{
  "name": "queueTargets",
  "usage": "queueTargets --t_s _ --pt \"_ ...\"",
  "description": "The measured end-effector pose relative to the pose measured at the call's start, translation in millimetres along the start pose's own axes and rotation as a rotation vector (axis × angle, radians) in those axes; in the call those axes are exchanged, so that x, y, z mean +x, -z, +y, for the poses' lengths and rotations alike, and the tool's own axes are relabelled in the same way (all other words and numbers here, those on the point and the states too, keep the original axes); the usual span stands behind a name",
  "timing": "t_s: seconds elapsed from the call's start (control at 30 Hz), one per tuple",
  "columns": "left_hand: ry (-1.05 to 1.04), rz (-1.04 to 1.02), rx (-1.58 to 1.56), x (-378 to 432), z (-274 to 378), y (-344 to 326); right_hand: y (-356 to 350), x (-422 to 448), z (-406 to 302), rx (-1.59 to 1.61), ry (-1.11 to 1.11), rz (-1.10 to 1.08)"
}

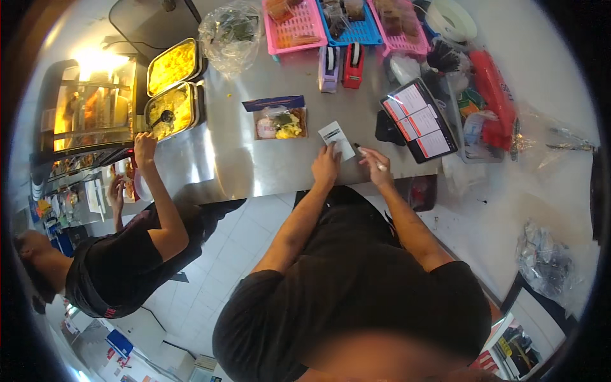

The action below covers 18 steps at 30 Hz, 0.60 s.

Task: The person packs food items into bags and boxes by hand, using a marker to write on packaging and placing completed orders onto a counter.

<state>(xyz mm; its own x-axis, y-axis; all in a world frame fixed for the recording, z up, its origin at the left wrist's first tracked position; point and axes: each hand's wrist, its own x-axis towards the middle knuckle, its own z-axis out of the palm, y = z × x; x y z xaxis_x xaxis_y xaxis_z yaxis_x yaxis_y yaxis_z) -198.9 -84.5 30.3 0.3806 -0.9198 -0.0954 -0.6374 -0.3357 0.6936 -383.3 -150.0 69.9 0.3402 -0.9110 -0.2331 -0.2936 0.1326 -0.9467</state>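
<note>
A white paper slip (332, 132) bearing print lies on the steel counter (229, 162) before me. My left hand (327, 164) rests its fingertips on the slip's lower part, pressing it to the counter. In my right hand (376, 167) is a dark-tipped marker pen (359, 147), its tip just right of the slip and apart from it. Left of the slip stands an open food box (305, 125) with its printed lid tipped back. Inside the box are yellow food (289, 128), something dark green and a plastic-wrapped white portion (265, 128).
A tablet (420, 120) leans at the right. Two tape dispensers (329, 69) stand below pink and blue baskets (294, 26). Metal trays of yellow food (172, 67) sit at the left, beside a lit display case (95, 105). A co-worker (124, 267) reaches there.
</note>
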Motion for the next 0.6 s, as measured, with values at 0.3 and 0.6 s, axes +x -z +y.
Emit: queueTargets --t_s 0.3,0.6 --pt "-0.059 -0.054 0.364 8 -7 40 -23 8 4 -0.506 0.541 -0.37" --pt "-0.008 -0.128 0.323 9 -4 44 12 24 3 -0.701 0.808 -0.27"
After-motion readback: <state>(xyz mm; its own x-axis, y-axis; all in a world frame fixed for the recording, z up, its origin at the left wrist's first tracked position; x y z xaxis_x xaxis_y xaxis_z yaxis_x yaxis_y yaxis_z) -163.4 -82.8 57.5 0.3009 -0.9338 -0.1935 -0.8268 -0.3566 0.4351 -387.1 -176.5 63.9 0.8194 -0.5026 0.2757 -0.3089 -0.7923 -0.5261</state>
